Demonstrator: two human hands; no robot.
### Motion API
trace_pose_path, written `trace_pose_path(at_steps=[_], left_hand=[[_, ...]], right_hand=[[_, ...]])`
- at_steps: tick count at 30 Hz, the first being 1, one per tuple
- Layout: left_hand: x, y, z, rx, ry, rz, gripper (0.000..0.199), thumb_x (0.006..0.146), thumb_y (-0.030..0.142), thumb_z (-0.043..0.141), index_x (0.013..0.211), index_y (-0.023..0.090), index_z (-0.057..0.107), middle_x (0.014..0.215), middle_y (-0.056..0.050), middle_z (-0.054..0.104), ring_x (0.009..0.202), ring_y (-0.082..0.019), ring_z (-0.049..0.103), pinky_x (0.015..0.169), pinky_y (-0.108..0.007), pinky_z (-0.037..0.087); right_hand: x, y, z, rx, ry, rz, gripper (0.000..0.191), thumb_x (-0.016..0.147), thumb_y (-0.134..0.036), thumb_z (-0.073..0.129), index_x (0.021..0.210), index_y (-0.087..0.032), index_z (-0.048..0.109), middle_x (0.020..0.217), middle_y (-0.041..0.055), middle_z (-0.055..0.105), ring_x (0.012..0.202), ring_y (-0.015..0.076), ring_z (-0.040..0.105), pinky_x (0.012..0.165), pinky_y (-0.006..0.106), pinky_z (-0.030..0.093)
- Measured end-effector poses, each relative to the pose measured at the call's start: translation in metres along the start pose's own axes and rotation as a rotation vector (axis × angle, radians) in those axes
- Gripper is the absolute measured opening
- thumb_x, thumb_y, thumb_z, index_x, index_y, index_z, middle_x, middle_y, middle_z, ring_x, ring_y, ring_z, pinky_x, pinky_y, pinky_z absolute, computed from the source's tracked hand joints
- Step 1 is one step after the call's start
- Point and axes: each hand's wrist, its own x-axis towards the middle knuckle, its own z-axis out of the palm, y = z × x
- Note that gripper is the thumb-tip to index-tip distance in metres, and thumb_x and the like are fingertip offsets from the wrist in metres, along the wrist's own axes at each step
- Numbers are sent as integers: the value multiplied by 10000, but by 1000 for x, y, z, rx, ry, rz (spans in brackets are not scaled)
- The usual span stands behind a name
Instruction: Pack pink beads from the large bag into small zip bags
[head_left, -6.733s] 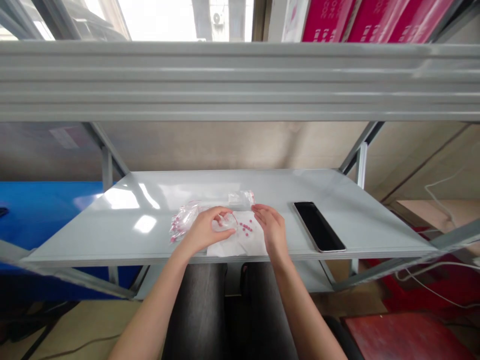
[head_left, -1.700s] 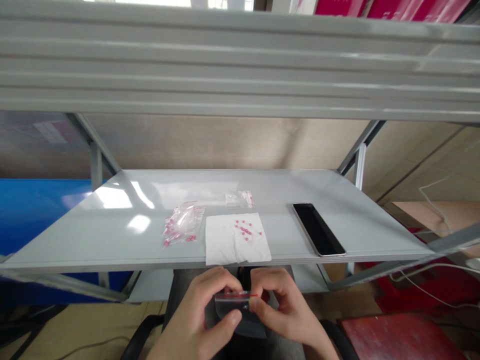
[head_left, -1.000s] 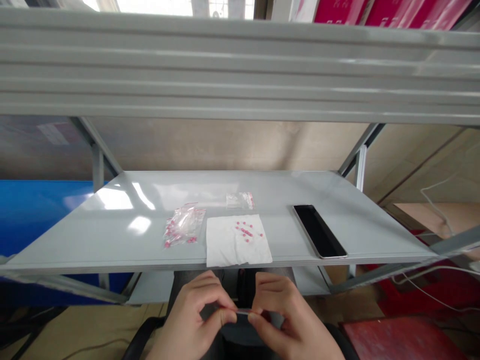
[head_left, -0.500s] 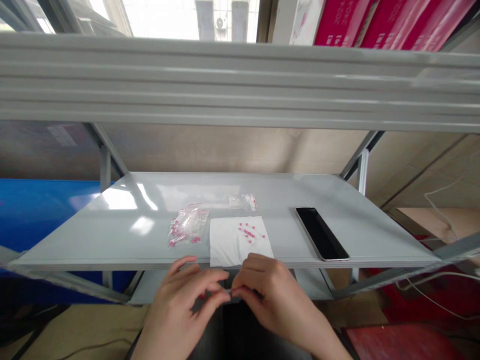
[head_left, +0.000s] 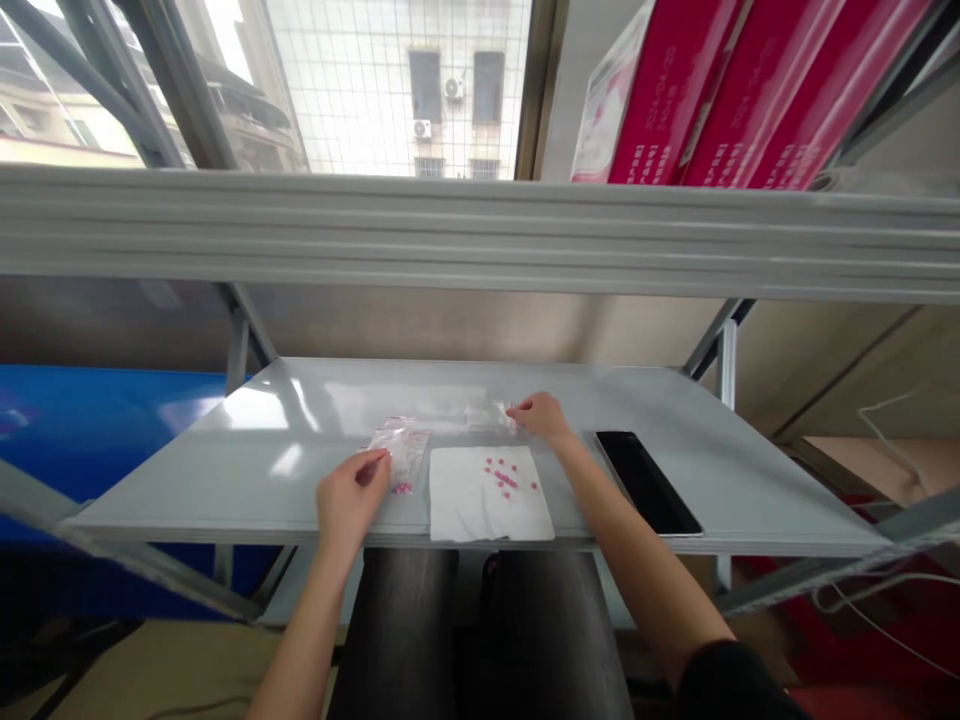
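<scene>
My left hand (head_left: 351,498) is over the left part of a clear plastic bag of pink beads (head_left: 406,450). Its thumb and forefinger are pinched together, and what sits between them is too small to make out. Further back, my right hand (head_left: 540,414) has its fingertips closed on the right end of a small clear zip bag (head_left: 489,417). Between the two hands, near the table's front edge, lies a white paper sheet (head_left: 461,500). Several loose pink beads (head_left: 504,479) are scattered on its right half.
A black phone or tablet (head_left: 649,483) lies beside my right forearm on the grey tabletop (head_left: 225,470). Across the front, a thick metal shelf edge (head_left: 480,235) spans above the table. Red boxes or binders (head_left: 720,110) stand on that shelf, before a window.
My hands were together in front of the table edge, pinching something thin. They have parted and reached forward: the left to the bead bag, the right to the small zip bag. The view has tilted up.
</scene>
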Motion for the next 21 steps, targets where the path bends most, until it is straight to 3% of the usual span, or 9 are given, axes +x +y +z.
trace_pose_path(at_steps=[3,7,10,12,14,16,19,21], left_hand=[[0,-2,-3,-34,60,-74,272,755,372,603,846,198,791,786,-59,795,757,-260,723,738,-370,562],[7,-1,-4,-113,123,-132,241,747,314,611,828,182,796,852,-55,797,696,-208,693,631,-301,547],[7,7,-7,-167,220,-140,246,764,332,629,857,172,791,1002,-72,781,733,-185,664,605,-272,527],[-1,18,-14,-203,265,-139,277,797,357,637,944,174,784,937,-55,775,657,-154,627,554,-249,504],[-16,32,-21,-271,204,-120,286,819,374,668,1010,188,773,707,1,731,521,-120,567,486,-224,475],[-37,47,-26,-390,20,-52,240,854,336,678,1041,210,761,567,44,665,474,-113,574,486,-212,499],[-73,65,-24,-432,-129,209,138,892,197,643,959,230,759,940,-21,786,832,-165,745,772,-256,604],[-94,71,-18,-385,-155,413,202,876,97,630,964,234,749,1056,-30,780,959,-176,743,876,-271,593]], right_hand=[[-11,7,3,-14,20,8,224,957,-322,640,1113,-162,651,1137,69,666,979,212,665,841,391,566],[-38,7,-1,70,50,-38,143,900,-274,661,887,-141,711,925,78,715,887,213,661,827,367,521],[-67,1,-11,213,37,-101,168,831,-274,636,789,-147,739,816,90,729,798,211,646,744,315,489],[-90,-3,-16,332,-15,-120,257,821,-358,608,813,-141,744,774,78,719,697,184,621,635,285,476],[-114,-7,-18,443,-84,-116,392,837,-463,553,856,-122,745,735,75,695,585,149,568,517,259,441],[-133,-9,-12,629,-212,-70,495,844,-553,533,888,-106,740,707,71,667,549,131,536,451,233,411],[-150,-8,3,1012,-491,78,588,792,-679,590,847,-108,716,658,56,643,522,119,530,403,207,403],[-156,-4,13,1135,-546,129,537,739,-657,687,737,-121,680,620,37,637,476,102,518,382,194,399]])
